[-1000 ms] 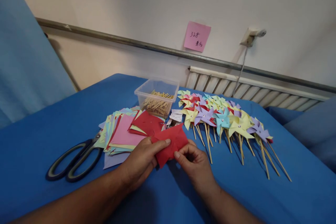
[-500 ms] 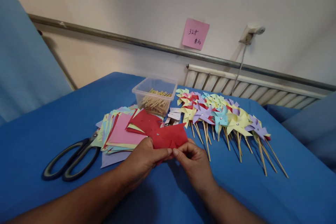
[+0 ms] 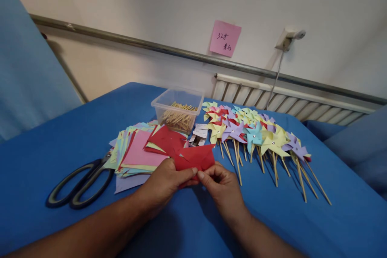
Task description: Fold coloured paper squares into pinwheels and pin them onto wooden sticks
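A red paper sheet (image 3: 195,156) with cut slits is held up between both hands over the blue-covered table. My left hand (image 3: 169,179) pinches it along the lower left, thumb lying across the paper. At the lower right edge my right hand (image 3: 222,183) grips it between thumb and fingers; the fingertips are partly hidden. Just behind lies a second red paper (image 3: 167,140), on top of a stack of coloured paper sheets (image 3: 137,149). Dark-handled scissors (image 3: 81,183) rest left of the stack, their blades partly under it.
A clear plastic box (image 3: 178,109) of short wooden sticks stands behind the paper. Beside it is a small open carton (image 3: 198,137). Several finished paper pinwheels (image 3: 254,135) lie on the right. A metal rail (image 3: 145,43) and a radiator (image 3: 250,94) run along the wall.
The left thumb has pressed slightly upward and further over the red paper, whose lower edge is now folded differently. Both hands stay in nearly the same place. Everything else is unchanged.
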{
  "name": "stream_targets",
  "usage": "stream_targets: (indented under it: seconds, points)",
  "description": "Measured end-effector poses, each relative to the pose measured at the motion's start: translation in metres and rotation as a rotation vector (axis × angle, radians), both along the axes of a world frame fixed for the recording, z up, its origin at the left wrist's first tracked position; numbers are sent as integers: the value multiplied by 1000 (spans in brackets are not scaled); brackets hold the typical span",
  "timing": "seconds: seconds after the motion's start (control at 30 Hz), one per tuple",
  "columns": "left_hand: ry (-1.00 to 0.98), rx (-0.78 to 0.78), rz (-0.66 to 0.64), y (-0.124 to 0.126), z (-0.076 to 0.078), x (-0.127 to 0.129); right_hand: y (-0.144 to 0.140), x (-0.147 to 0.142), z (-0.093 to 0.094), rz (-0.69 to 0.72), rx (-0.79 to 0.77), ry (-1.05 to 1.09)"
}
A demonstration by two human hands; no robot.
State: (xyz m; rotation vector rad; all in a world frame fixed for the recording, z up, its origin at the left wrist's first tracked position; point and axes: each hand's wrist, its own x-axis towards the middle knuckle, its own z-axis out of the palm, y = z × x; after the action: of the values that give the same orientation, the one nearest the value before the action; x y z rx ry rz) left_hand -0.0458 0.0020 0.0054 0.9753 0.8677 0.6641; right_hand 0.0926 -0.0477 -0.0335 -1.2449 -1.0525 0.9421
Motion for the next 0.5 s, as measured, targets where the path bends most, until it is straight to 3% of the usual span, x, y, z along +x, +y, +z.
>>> stream_targets:
  seconds: [0.5]
  points:
    - [9, -9, -5, -1, 0, 0, -1, -1, 0, -4, -1, 12]
